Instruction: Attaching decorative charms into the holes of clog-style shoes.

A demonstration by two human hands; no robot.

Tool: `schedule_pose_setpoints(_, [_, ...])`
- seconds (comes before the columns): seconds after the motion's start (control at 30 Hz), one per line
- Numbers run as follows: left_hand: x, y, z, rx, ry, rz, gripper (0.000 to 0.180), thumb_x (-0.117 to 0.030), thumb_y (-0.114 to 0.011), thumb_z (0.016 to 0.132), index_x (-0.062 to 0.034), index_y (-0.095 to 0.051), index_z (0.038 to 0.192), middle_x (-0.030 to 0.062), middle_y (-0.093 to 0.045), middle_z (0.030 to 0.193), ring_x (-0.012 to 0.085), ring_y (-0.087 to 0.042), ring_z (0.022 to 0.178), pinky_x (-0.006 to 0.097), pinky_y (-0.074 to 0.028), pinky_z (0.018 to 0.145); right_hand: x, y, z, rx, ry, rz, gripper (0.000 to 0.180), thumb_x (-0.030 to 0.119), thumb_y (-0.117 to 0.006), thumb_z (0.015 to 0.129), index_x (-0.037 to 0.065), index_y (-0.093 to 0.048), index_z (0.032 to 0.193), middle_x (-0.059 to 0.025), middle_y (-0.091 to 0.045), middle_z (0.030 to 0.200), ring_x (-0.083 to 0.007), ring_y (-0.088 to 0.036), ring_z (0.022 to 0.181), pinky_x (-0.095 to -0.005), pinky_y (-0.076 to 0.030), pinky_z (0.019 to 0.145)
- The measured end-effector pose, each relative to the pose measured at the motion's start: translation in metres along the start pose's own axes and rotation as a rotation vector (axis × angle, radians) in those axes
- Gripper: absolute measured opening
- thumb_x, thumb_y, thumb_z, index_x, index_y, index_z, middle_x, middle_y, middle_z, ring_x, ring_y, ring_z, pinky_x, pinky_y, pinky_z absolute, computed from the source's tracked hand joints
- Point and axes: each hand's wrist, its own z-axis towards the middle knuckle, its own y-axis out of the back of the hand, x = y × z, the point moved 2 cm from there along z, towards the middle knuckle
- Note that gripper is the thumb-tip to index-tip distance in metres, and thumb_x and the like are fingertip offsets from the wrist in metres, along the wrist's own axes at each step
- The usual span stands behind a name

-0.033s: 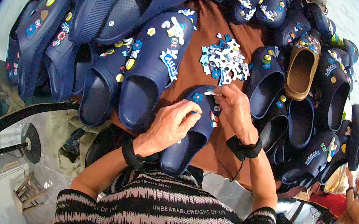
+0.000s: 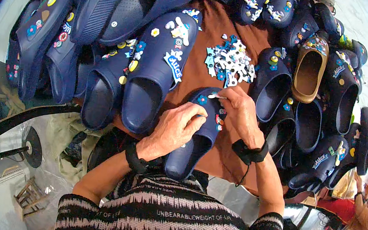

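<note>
A navy clog (image 2: 210, 129) lies in front of me, toe pointing away. My left hand (image 2: 172, 127) is closed against its left side, thumb and forefinger together near the top; the other fingers are hidden. My right hand (image 2: 240, 113) pinches a small white shoe charm (image 2: 213, 95) at the clog's toe. A blue flower charm (image 2: 202, 99) sits beside it on the toe, and several red and white charms (image 2: 220, 120) run down the right side. Just beyond the toe, a pile of loose white and blue charms (image 2: 230, 64) lies on the brown cloth (image 2: 205, 37).
Large navy clogs with charms (image 2: 159, 40) crowd the left of the table. More navy clogs (image 2: 271, 87) and one tan clog (image 2: 308, 71) stand on the right. A person in red (image 2: 343, 211) is at the far right. A wooden stool (image 2: 31, 198) stands at lower left.
</note>
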Motion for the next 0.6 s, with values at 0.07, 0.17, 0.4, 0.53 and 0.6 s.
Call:
schedule_pose_setpoints(0.07, [-0.0041,0.0005,0.0008,0.019,0.014,0.020,0.011,-0.010,-0.066,0.093,-0.0023,-0.065,0.100,0.0135,-0.066,0.092,0.0294,-0.067,0.084,0.038,-0.053,0.074,0.0027,-0.0023,0.0008,-0.019,0.061,-0.059,0.014,0.003,-0.068,0.083,0.006,-0.066,0.096,-0.0155,-0.063,0.090,-0.0374,-0.064,0.087,-0.0453,-0.052,0.074])
schedule_pose_setpoints(0.17, [-0.0034,-0.0013,-0.0022,0.013,-0.030,0.083,0.010,-0.011,-0.068,0.091,-0.0040,-0.066,0.098,0.0133,-0.065,0.091,0.0311,-0.066,0.085,0.040,-0.053,0.074,0.0025,-0.0063,0.0011,-0.036,0.147,-0.176,0.015,0.002,-0.068,0.082,0.006,-0.066,0.096,-0.0151,-0.063,0.090,-0.0370,-0.064,0.088,-0.0451,-0.053,0.075])
schedule_pose_setpoints(0.4, [0.0021,-0.0024,0.0001,-0.005,-0.125,0.161,0.010,-0.015,-0.069,0.089,-0.0070,-0.067,0.095,0.0135,-0.064,0.090,0.0347,-0.065,0.090,0.044,-0.053,0.079,-0.0039,-0.0089,0.0011,-0.049,0.079,-0.002,0.017,-0.001,-0.066,0.081,0.006,-0.065,0.098,-0.0144,-0.063,0.094,-0.0367,-0.063,0.090,-0.0452,-0.052,0.079])
schedule_pose_setpoints(0.53, [0.0013,-0.0009,0.0011,0.013,-0.113,0.159,0.009,-0.014,-0.069,0.089,-0.0068,-0.066,0.094,0.0133,-0.062,0.088,0.0343,-0.064,0.087,0.044,-0.052,0.077,-0.0020,-0.0041,0.0050,-0.061,0.195,-0.136,0.017,0.000,-0.066,0.082,0.005,-0.065,0.098,-0.0135,-0.064,0.096,-0.0366,-0.063,0.094,-0.0452,-0.052,0.083])
schedule_pose_setpoints(0.6, [0.0032,-0.0025,0.0010,0.011,-0.132,0.156,0.009,-0.014,-0.068,0.089,-0.0069,-0.065,0.094,0.0127,-0.061,0.087,0.0339,-0.062,0.084,0.044,-0.051,0.074,0.0001,0.0002,0.0072,-0.027,0.229,-0.109,0.016,0.000,-0.066,0.082,0.004,-0.066,0.097,-0.0129,-0.065,0.095,-0.0361,-0.063,0.096,-0.0453,-0.051,0.085])
